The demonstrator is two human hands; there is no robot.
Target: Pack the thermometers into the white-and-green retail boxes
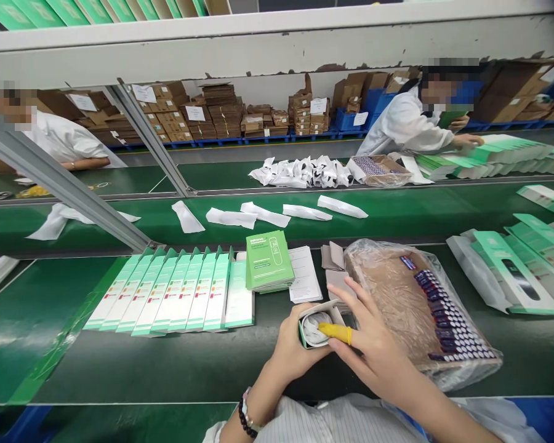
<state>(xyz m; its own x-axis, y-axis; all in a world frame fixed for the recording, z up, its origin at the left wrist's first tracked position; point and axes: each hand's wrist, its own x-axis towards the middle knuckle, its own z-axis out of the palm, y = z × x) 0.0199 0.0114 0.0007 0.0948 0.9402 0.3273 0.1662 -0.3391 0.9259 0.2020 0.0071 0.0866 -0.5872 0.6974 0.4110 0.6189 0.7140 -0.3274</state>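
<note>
My left hand (289,346) is wrapped around a small carton (335,314) whose open end faces me. Inside it sits a crumpled white wrapped item (311,327). My right hand (375,337) has its fingers apart, and a yellow finger cot covers the index finger, which presses on the white item at the carton's mouth. Just beyond are a stack of green leaflets (270,261), white printed sheets (305,274) and small grey-beige packets (333,256). To the left of my hands leans a row of white-and-green cartons (175,292).
A plastic-lined cardboard tray (383,283) with many batteries (457,320) stands at right, beside green-white cartons (517,271). White pouches (307,212) lie on the green belt (406,212). A metal post (152,138) rises at left. Two people in white (390,123) work across the line.
</note>
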